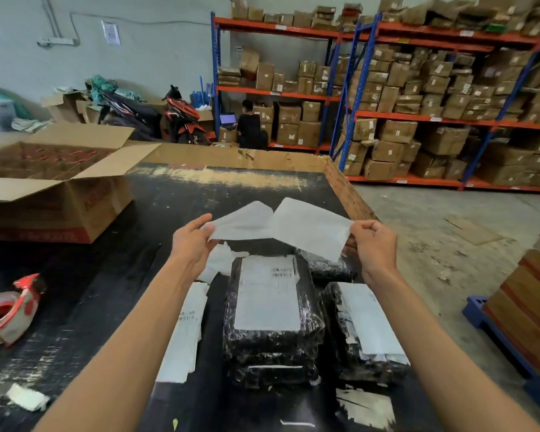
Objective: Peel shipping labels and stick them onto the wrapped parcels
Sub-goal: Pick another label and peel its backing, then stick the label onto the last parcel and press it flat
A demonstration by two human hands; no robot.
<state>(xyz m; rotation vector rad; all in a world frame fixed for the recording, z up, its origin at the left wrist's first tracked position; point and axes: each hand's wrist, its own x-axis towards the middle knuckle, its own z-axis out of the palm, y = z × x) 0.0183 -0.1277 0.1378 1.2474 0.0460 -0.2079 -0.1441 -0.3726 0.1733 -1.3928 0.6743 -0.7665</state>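
Note:
I hold a white label sheet in the air above the black table. It has split into two leaves joined at a middle fold. My left hand pinches the left leaf's corner and my right hand pinches the right leaf's edge. Below them lies a stack of black wrapped parcels, and the top one carries a white label with a barcode. A second black parcel with a label lies to the right. More printed label sheets lie on the table left of the stack.
A red tape dispenser sits at the table's left edge. An open cardboard box stands at the back left. Racks of boxes fill the right background, where a person sits at a laptop. A blue pallet is at right.

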